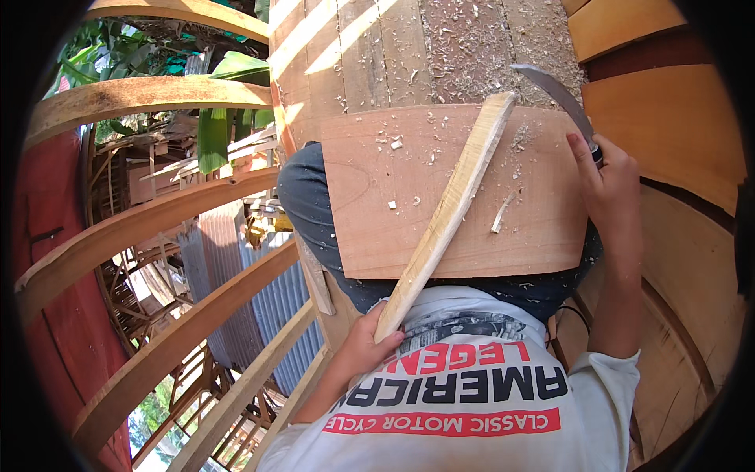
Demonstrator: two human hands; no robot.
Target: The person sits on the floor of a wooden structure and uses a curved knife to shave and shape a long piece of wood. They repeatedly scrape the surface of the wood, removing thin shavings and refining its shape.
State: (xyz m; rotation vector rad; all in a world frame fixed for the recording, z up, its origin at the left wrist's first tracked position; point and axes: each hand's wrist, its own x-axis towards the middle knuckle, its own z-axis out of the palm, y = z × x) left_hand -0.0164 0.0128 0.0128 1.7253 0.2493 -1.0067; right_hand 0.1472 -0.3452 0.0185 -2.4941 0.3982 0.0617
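A long, roughly squared stick of pale wood (452,204) slants across my lap, its far end resting over a flat wooden board (377,204). My left hand (370,344) is wrapped round the stick's near end, close to my shirt. At the board's right edge my right hand (612,175) grips a knife (558,96) with a curved blade. Most of its dark handle is hidden in my fingers. The blade points up and left, apart from the stick. Several shavings and a longer sliver (502,212) lie on the board.
Ahead, a plank floor (362,59) is strewn with shavings. Wooden rails (189,189) run along my left, with leaves (212,138) and corrugated sheets (267,275) beyond. Curved wooden panels (668,118) stand close on my right. The board rests across my dark trousers (303,193).
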